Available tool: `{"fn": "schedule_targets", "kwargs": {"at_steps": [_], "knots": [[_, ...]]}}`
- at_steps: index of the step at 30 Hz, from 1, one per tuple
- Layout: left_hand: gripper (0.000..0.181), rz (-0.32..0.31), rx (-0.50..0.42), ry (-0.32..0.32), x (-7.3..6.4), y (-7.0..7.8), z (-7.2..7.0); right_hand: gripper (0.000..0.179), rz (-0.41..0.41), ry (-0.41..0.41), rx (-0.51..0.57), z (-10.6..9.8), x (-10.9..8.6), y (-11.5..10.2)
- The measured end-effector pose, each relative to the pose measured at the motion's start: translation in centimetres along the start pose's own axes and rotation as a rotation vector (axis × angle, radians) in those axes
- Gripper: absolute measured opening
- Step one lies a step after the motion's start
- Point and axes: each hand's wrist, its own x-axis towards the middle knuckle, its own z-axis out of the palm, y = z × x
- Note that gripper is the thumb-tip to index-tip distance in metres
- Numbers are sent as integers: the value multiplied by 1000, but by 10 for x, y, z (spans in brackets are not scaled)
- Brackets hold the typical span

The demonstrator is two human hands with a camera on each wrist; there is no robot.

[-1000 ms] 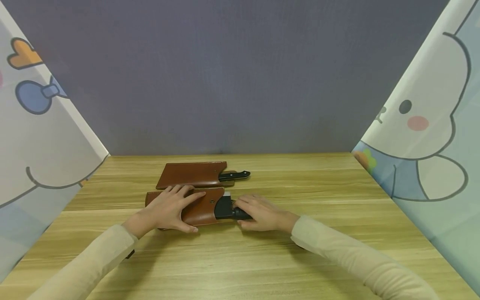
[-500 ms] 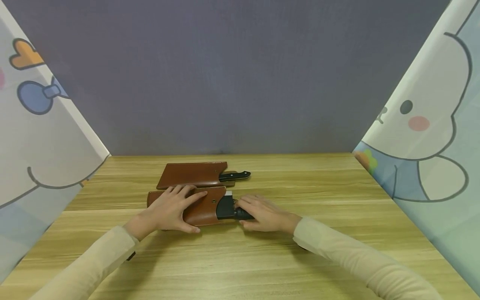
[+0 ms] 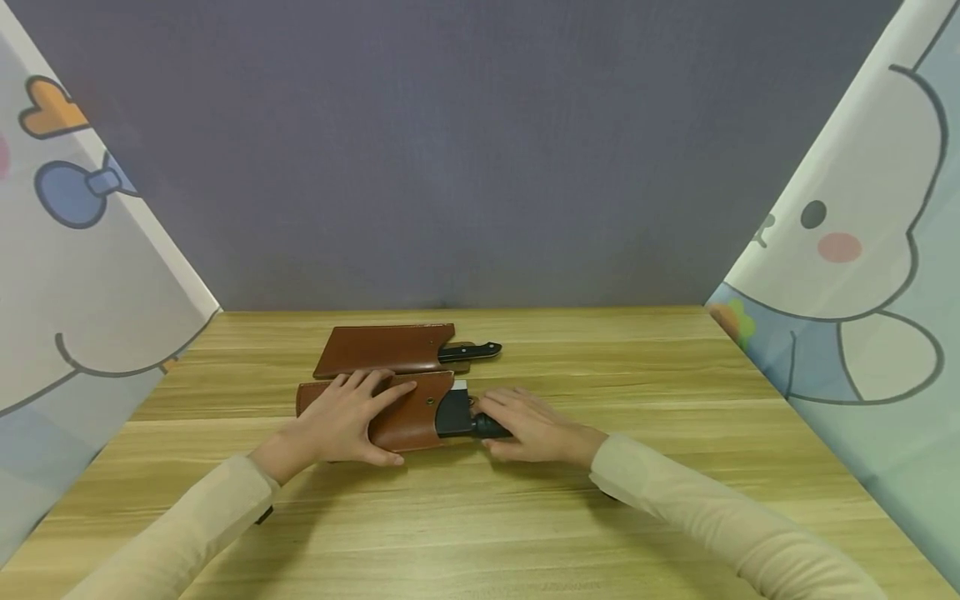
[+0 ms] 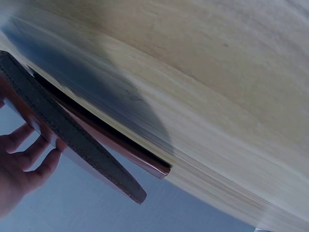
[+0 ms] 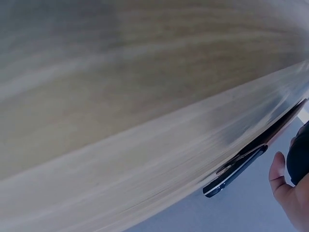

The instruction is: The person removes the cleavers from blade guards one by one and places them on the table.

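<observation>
A black cleaver (image 3: 453, 412) sits mostly inside a brown leather sheath (image 3: 408, 423). Its handle and a black, pale-edged strip of blade show at the right end. My left hand (image 3: 341, 421) holds the sheath across its width, thumb at the near edge, fingers toward the far one. In the left wrist view, fingertips (image 4: 48, 162) touch the sheath's face, its long edge (image 4: 77, 135) standing off the table. My right hand (image 3: 531, 427) grips the cleaver's handle (image 3: 489, 427), partly covering it.
Just behind lies a second brown sheath (image 3: 382, 350) with a black-handled knife (image 3: 472, 352) in it, handle to the right. A grey wall (image 3: 465, 167) closes off the back of the wooden table (image 3: 465, 533). Printed cartoon panels (image 3: 840, 250) stand at both sides.
Both hands have shifted very slightly to the right, along with the sheath and cleaver. Both grips look unchanged, and the rear sheath stays in place.
</observation>
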Motion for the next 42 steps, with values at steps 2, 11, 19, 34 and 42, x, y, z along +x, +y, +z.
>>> {"fn": "schedule_targets", "kwargs": {"at_steps": [2, 11, 19, 34, 42], "knots": [[99, -1, 2, 1, 0, 1, 0, 36, -6, 4, -1, -1, 0, 0], [99, 2, 7, 17, 0, 2, 1, 34, -19, 16, -7, -1, -1, 1], [99, -2, 2, 14, 0, 2, 1, 36, -20, 13, -4, -2, -2, 1], [99, -9, 17, 29, -5, -4, 2, 33, -44, 53, -28, -2, -8, 5], [99, 2, 18, 29, -6, -5, 2, 34, -46, 52, -32, -4, -12, 7]]}}
